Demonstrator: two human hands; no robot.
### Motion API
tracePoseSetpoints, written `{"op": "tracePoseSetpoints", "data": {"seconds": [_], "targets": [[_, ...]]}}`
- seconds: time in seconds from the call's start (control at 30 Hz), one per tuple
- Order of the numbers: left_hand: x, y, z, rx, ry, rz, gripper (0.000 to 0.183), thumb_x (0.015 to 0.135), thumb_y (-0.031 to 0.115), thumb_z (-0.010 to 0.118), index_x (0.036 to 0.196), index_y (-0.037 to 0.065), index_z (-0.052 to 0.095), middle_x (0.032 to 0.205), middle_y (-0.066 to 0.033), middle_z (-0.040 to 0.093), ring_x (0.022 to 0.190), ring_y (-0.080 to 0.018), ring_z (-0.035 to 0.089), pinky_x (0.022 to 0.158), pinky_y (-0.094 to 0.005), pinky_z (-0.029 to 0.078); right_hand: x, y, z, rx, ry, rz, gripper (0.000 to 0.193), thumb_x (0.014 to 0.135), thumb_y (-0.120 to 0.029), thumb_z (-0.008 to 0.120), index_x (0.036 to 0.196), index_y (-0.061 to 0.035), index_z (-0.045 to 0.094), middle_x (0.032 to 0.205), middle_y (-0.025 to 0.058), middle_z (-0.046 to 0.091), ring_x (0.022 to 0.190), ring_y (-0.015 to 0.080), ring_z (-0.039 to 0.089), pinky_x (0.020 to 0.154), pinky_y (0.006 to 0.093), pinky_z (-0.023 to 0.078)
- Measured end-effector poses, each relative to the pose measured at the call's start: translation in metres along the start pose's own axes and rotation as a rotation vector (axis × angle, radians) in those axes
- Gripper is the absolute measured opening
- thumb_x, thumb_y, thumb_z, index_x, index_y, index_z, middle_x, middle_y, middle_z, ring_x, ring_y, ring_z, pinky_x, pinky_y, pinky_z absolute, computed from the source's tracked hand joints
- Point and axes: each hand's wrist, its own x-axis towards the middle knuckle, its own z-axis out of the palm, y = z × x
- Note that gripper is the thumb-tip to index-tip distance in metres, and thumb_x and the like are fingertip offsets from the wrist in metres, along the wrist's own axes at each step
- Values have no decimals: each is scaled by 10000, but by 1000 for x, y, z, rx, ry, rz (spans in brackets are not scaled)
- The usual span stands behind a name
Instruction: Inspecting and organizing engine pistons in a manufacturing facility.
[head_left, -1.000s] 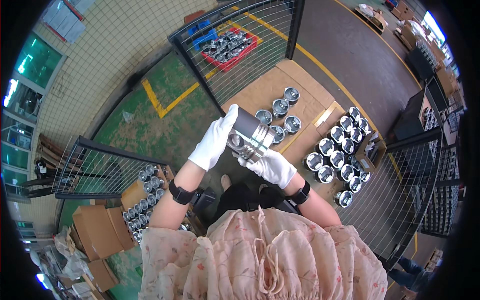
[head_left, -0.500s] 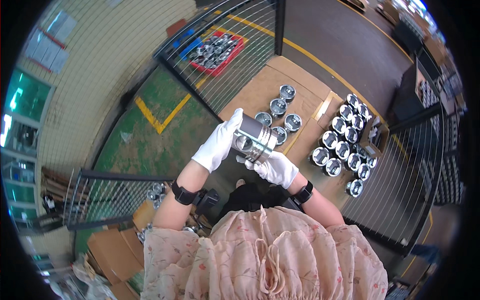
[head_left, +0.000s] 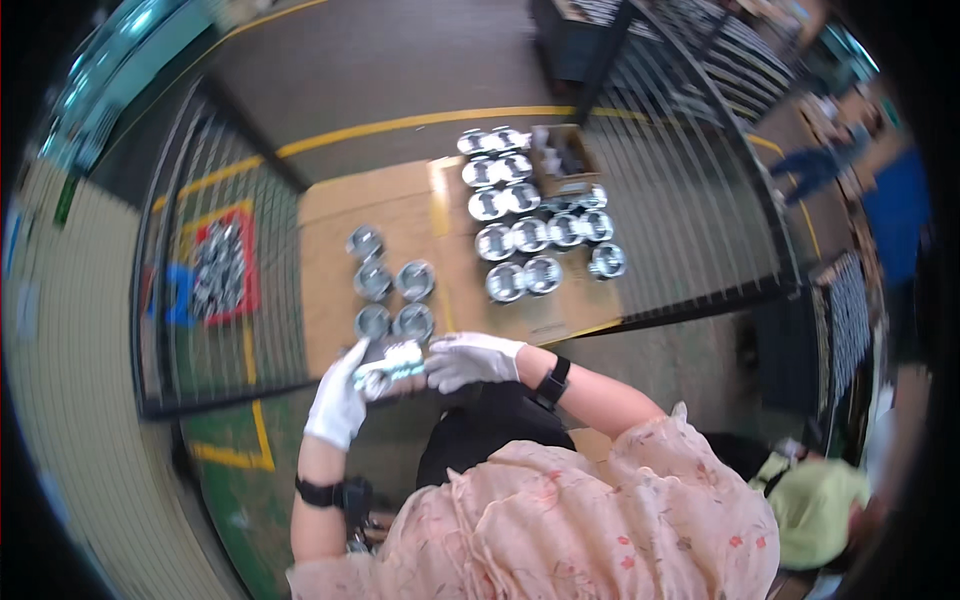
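A metal engine piston (head_left: 391, 369), grey at one end with bright ring grooves, is held level in front of my body, somewhat blurred. My left hand (head_left: 338, 402), in a white glove, grips its left end. At its right end is my gloved right hand (head_left: 474, 360), its fingers against the end of the piston. Just beyond the held piston, a small group of upright pistons (head_left: 414, 281) stands on the left of the cardboard-covered table (head_left: 330, 205). To the right, more pistons (head_left: 530, 234) stand in close rows.
A small cardboard box (head_left: 568, 183) with things in it stands behind the right-hand rows. Wire mesh panels (head_left: 690, 235) flank the table. Beyond the left panel are a red crate (head_left: 248, 262) of metal parts and a blue object (head_left: 180, 295). Other people (head_left: 825, 510) are off to the right.
My view has turned right, so table and pistons have swung leftward in the picture. Both hands have come lower, and the piston between them has turned to lie more level.
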Motion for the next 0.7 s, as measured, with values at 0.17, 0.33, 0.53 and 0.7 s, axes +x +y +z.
{"op": "tracePoseSetpoints", "data": {"seconds": [0.17, 0.33, 0.53, 0.7], "targets": [[15, -15, 1, 171, 128, 47, 231, 882, 136, 646, 1076, 22, 597, 1004, -78, 654, 884, -181, 654, 759, -313, 540, -43, -119, -182, 56, 373, -609, 160, 873, -123, 587, 1023, -127, 532, 749, 16, 545, 592, 134, 544, 495, 270, 432], [5, -17, 21, 159, 432, 15, 205, 889, 194, 659, 1005, 40, 588, 915, -77, 659, 771, -180, 664, 642, -320, 552, -107, -241, -312, 130, 684, -974, 268, 893, -30, 520, 1159, -63, 522, 697, 12, 494, 548, 117, 476, 431, 246, 350], [-27, -29, 54, -25, 697, 11, 181, 918, 191, 623, 1033, 60, 575, 926, -66, 657, 755, -181, 661, 600, -318, 552, -60, -333, -356, -1313, 1731, -714, 497, 796, -224, 626, 1246, -28, 554, 1113, 199, 640, 1055, 347, 607, 935, 408, 469], [-45, -37, 83, -188, 814, 46, 159, 925, 157, 607, 1034, 43, 586, 932, -77, 663, 785, -188, 667, 639, -318, 557, -17, -361, -350, -1506, 1531, -331, 269, 806, -199, 587, 1039, -78, 647, 1061, 173, 659, 1030, 349, 612, 862, 451, 494]]}}
